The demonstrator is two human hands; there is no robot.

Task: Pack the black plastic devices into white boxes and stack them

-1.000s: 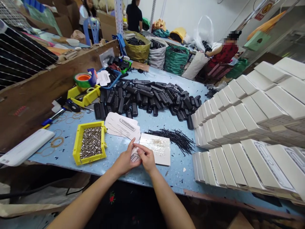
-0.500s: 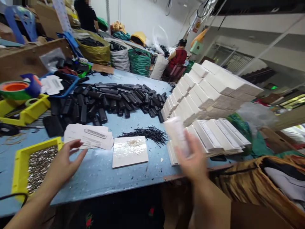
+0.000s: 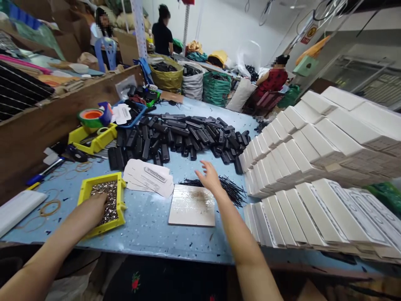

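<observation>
Table: blue, speckled top, fills most of the view; wooden board along its left edge.
White boxes: big stepped stack on the right side, rows leaning, reaching to the near table edge.
Black parts: wide heap of dark oblong pieces mid-table, beyond both hands.
Bags: yellow, white and green sacks past the far table end; three other people back there, one seated in red, two standing.
Yellow tray: near left, full of small shiny metal bits.
White tile: flat square slab near centre, just beside the right forearm.
Paper cards: fanned white stack betw. yellow tray and black parts.
Black pins: loose bundle of thin sticks right of the right hand, between tile and boxes.
Tape roll: green/orange, sits on a 2nd yellow bin far left.
Left hand: palm down in the yellow tray, fingers in the metal bits; can't tell if it grips any.
Right hand: fingers spread loose, holding nothing, hovering over the far edge of the tile, near the black pins and short of the black parts.
</observation>
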